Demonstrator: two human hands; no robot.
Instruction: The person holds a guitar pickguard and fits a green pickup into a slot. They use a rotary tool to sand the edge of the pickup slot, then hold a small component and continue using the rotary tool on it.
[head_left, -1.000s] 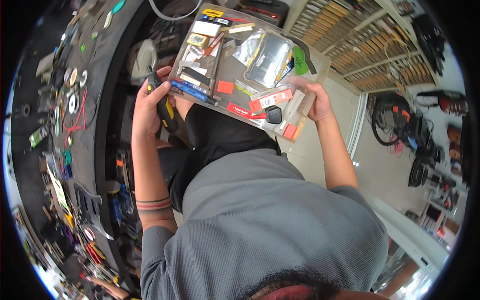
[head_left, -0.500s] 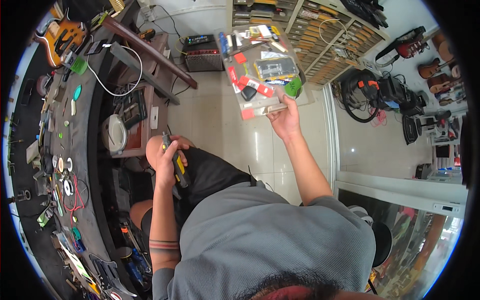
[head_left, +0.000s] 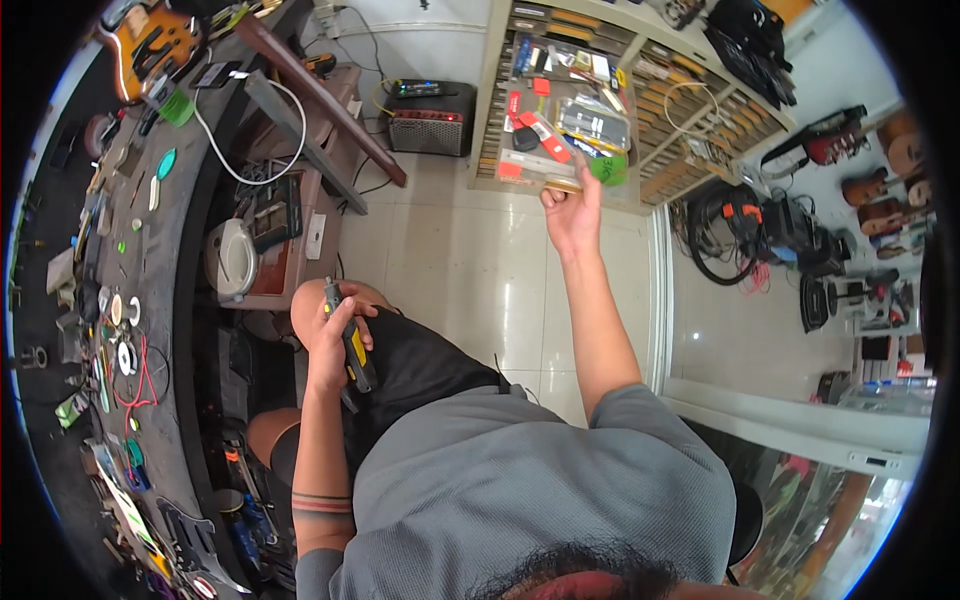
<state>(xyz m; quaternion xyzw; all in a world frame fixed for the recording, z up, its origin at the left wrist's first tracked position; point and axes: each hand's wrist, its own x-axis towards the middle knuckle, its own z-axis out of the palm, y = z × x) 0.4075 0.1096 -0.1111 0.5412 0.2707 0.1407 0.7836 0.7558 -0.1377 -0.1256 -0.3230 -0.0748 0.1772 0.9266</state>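
My left hand (head_left: 336,336) rests over my thigh, closed around a black and yellow tool (head_left: 358,355), apparently a screwdriver. My right hand (head_left: 574,212), arm stretched forward, grips the near edge of a shallow plastic tray (head_left: 622,114), with its thumb up along it and its fingers curled underneath. The tray, in front of the drawer cabinet, holds red packets (head_left: 547,138), a small dark pouch (head_left: 525,139), a clear case (head_left: 596,124), a green piece (head_left: 610,170) and several other small items. Whether the tray rests on the cabinet I cannot tell.
The cluttered dark workbench (head_left: 175,330) runs down the left, with an electric guitar (head_left: 150,50) at its far end. A leaning wooden beam (head_left: 320,95), an amplifier (head_left: 428,128) and a drawer cabinet (head_left: 665,170) stand ahead. A vacuum (head_left: 745,230) and guitars (head_left: 880,215) are right.
My left hand has let go of the tray and lowered with the tool. My right hand has carried the tray forward and away from my body to the drawer cabinet.
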